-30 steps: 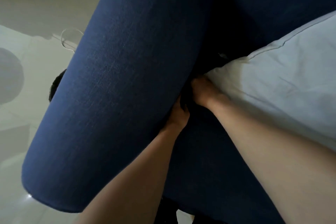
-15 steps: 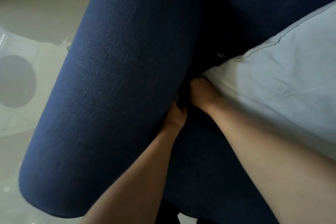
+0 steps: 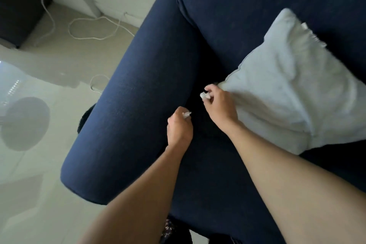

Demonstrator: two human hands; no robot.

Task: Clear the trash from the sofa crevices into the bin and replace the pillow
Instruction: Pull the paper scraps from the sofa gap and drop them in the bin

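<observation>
At frame centre, trash: left scrap [image 3: 186, 114] and right scrap [image 3: 205, 95], held above the sofa crevice [image 3: 196, 105].
Left hand [image 3: 179, 128]: grip pinches the left scrap.
Right hand [image 3: 219, 109]: grip pinches the right scrap, beside the pillow [image 3: 287, 85].
Handling: I judge both light, soft, crushable; fingertip pinch suffices.

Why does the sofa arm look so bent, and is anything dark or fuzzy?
Head view: the wide lens bows the sofa arm; the gap between the hands lies in deep shadow; the floor carries pale glare; the white scraps in the left hand and right hand look soft-edged.
</observation>
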